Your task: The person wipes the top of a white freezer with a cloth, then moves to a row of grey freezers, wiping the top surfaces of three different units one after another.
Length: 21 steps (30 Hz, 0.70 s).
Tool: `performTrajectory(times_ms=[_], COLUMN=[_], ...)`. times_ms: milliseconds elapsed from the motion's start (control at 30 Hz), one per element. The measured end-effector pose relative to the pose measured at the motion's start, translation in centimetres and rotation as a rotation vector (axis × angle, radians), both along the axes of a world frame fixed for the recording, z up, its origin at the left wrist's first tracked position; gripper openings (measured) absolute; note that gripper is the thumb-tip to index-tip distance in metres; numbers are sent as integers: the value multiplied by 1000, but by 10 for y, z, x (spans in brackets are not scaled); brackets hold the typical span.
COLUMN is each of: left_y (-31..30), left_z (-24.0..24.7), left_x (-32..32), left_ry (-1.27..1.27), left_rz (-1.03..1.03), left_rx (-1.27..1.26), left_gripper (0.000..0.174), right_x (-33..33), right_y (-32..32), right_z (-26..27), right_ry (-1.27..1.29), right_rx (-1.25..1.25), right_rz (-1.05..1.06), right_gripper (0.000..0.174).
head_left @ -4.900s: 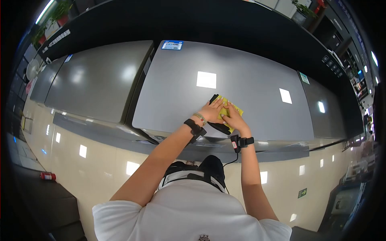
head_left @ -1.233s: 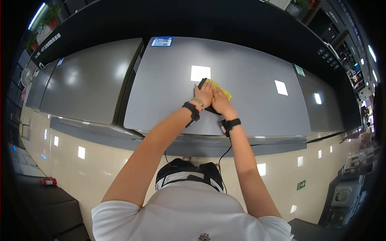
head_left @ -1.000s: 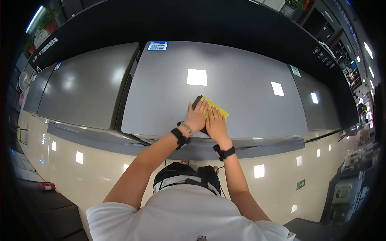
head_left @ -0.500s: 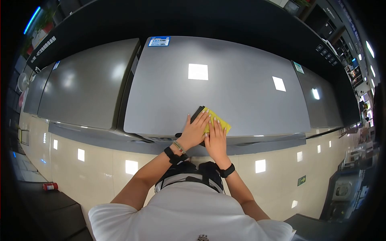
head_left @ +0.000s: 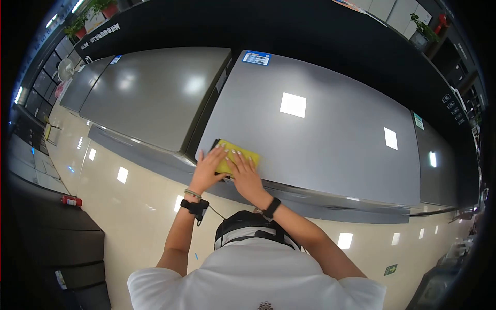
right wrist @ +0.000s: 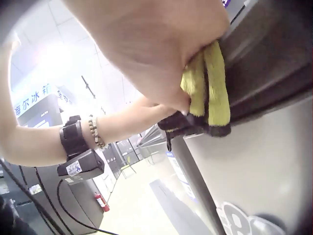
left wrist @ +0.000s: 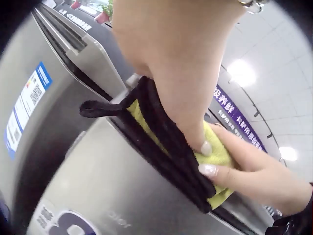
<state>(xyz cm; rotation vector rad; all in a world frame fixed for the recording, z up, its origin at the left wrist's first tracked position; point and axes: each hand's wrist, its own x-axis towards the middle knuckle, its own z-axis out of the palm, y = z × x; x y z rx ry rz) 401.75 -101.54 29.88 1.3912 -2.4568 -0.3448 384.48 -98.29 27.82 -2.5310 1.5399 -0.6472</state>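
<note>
A yellow cloth with black edging [head_left: 244, 154] lies folded at the near left corner of a grey appliance top [head_left: 320, 150]. The left hand [head_left: 207, 168] rests on the cloth's left part with fingers extended. Beside it the right hand [head_left: 247, 178] presses on the cloth, fingers straight and spread. In the left wrist view the cloth [left wrist: 222, 152] hangs a black-edged fold over the front edge, and the right hand [left wrist: 259, 171] touches it. The right wrist view shows yellow and black folds [right wrist: 217, 88] under the right hand [right wrist: 156, 44].
To the left, across a narrow gap, stands a darker appliance [head_left: 155, 93]; another [head_left: 439, 170] adjoins on the right. A black panel [head_left: 310, 36] runs behind them. Blue label [head_left: 256, 58] on the back left corner. A fire extinguisher [head_left: 71, 201] stands on the far left.
Both hands and the cloth have moved left along the near edge to the appliance's left corner. The head view has shifted, with the appliances now further right in it.
</note>
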Motion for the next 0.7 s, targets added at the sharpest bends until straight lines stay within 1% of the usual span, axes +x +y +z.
performTrajectory(times_ms=[33,67,133,167,233,433,500,533,600,633,700], left_y=[-1,0,-3,-3,-2,5,10,12,15,16,16], left_z=[-3,-7,-12,-18,-13,-11,-6,-3,0,0,-1], left_x=[9,11,16,17,14,-11,-30,-39,-62,-72,-97], left_ry=[13,5,-35,-40,-61,-178,-176,-185,-199,-196,-194], left_rz=[46,46,89,79,71,36,-39,-39,-144,-154,-260], left_rx=[-47,-51,-119,-151,-164,-147,-120,-110,-155,-154,-157], left_gripper=[76,76,78,79,79,79,79,79,81,81,84], right_x=[9,15,25,25,17,-7,-22,-31,-51,-62,-85], right_y=[-6,-7,-13,-14,-9,7,17,22,34,39,50], right_z=[-5,-10,-14,-14,-10,-10,-9,-8,-6,-6,-5], right_ry=[45,37,33,22,25,-54,-70,-73,-85,-65,-57], right_rx=[-73,-77,-144,-161,-131,-72,-60,-56,-59,-71,-99], right_rz=[37,37,2,-10,31,-11,-54,-90,-130,-168,-239], right_gripper=[61,61,54,54,50,47,47,47,46,46,46])
